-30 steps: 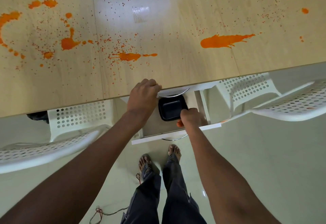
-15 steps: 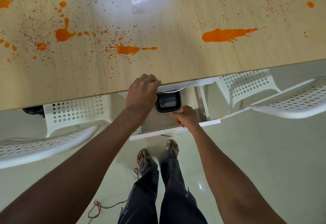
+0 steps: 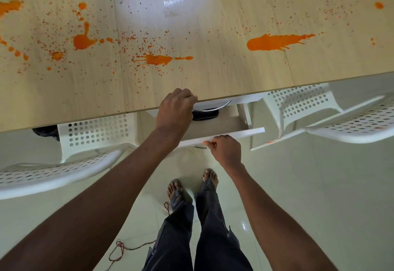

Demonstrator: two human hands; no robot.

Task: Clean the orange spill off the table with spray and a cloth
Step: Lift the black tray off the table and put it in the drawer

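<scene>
Orange spill covers the light wooden table point(image 3: 213, 83): a long splash point(image 3: 275, 42) at the right, a smaller one point(image 3: 158, 59) in the middle, blots point(image 3: 82, 41) and fine specks at the left. Below the table's near edge a white drawer point(image 3: 245, 132) stands pulled out. My left hand point(image 3: 175, 108) curls round a curved metal handle point(image 3: 215, 106) just under the table edge. My right hand point(image 3: 226, 150) grips the drawer's front panel. A black tray point(image 3: 205, 115) lies at the back of the drawer, half hidden. Neither spray nor cloth is in view.
Two white perforated chairs flank me, one at the left point(image 3: 64, 170) and one at the right point(image 3: 351, 125), both tucked near the table. My legs and sandalled feet stand on the pale tiled floor, with a red cord point(image 3: 119, 249) lying beside them.
My right hand left the black tray inside the drawer and came back to grip the drawer front. The tray now sits further back under the table. My left hand stayed on the handle.
</scene>
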